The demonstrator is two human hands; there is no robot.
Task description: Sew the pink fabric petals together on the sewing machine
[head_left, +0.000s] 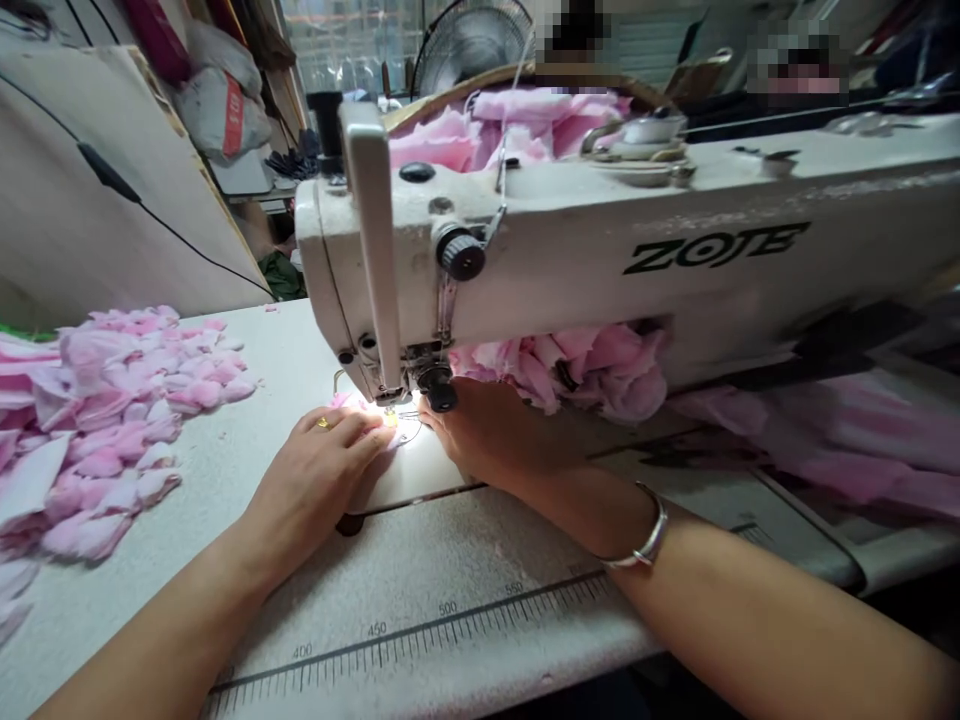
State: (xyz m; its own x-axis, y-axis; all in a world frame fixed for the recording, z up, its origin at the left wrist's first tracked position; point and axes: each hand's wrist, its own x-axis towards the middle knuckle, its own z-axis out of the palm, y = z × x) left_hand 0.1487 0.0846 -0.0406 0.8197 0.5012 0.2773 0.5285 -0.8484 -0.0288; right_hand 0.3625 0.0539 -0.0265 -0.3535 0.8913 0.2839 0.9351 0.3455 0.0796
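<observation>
Under the head of a white sewing machine (540, 250), a bright lamp lights the needle area. My left hand (322, 460), with a ring on one finger, lies left of the needle. Its fingers and thumb are closed on a small pink fabric piece (346, 400), mostly covered by the hand. My right hand (487, 430), with a silver bangle on the wrist, reaches in just right of the presser area. Its fingertips are pinched together and partly hidden behind a black knob. Thin dark lines show by these fingertips; what they hold is too glared to make out.
Many small pink fabric pieces (150, 400) are heaped on the table at left. More bunched pink fabric (600, 370) sits under the machine arm, and pink cloth (847, 440) lies at right. Behind stand a filled basket (424, 108) and a fan (472, 45). A ruler scale (412, 625) runs along the front edge.
</observation>
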